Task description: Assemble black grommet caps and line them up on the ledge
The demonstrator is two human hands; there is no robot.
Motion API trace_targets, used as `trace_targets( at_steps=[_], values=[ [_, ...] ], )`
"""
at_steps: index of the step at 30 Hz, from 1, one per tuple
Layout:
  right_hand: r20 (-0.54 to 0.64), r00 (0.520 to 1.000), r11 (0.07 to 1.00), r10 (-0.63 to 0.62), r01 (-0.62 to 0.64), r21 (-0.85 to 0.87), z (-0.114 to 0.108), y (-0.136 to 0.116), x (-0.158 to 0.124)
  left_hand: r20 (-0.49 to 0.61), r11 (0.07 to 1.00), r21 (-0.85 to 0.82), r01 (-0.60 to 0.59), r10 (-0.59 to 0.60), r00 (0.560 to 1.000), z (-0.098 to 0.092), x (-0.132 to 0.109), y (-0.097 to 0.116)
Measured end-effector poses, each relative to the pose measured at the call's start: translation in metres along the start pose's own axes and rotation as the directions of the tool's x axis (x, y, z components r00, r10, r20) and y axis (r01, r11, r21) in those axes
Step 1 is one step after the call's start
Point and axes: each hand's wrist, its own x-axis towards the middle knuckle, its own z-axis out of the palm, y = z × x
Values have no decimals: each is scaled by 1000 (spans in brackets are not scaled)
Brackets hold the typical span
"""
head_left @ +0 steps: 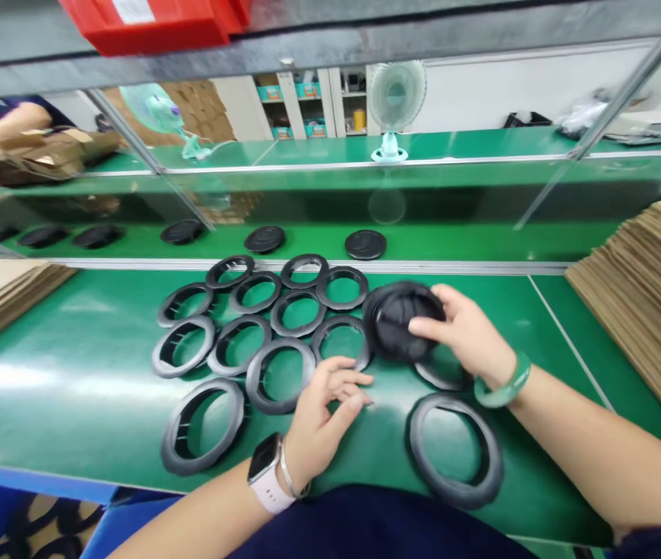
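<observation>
My right hand (470,330) grips a black round disc (403,322), thumb across its face and fingers at its far edge. The disc is held tilted above the green table, partly covering a black ring (440,373) behind it. My left hand (330,407) hovers with loosely bent, parted fingers and nothing in them, beside a black ring (282,376). Several more such rings lie grouped to the left, one ring (203,427) a little apart near the front edge. Another ring (454,450) lies in front of my right wrist.
Black discs, such as this one (365,244), sit spaced along a green strip behind the metal rail. Cardboard stacks stand at right (650,303) and left (1,299). A red bin (155,27) hangs overhead. Beyond are fans (397,97) and a person's arm (12,124).
</observation>
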Motion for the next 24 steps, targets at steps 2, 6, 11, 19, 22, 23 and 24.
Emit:
trace_targets(
  at_steps=[2, 6, 11, 19, 22, 23, 24],
  values=[
    [-217, 975, 983, -43, 80, 163, -28, 4, 23, -26, 990, 137, -44, 47, 999, -3, 1, 0],
    [-560, 827, 940, 53, 148, 307, -87, 24, 64, 233, 884, 375, -278, 200, 952, -4, 6, 3],
    [-672, 720, 873, 174, 204, 444, -134, 52, 85, 799, 750, 253, -611, 194, 569, 5, 10, 10],
    [-659, 698, 815, 280, 190, 547, -143, 67, 89, 714, 765, 350, -541, 156, 683, 3, 9, 2],
    [-666, 697, 819, 265, 202, 537, -142, 66, 89, 573, 899, 273, -343, 134, 808, -1, 6, 3],
    [-665, 700, 821, 259, 204, 534, -142, 66, 89, 524, 944, 233, -233, 80, 848, -2, 5, 4],
    [-663, 704, 821, 255, 205, 533, -141, 66, 89, 488, 978, 180, -110, 8, 873, -2, 4, 5]
  ],
)
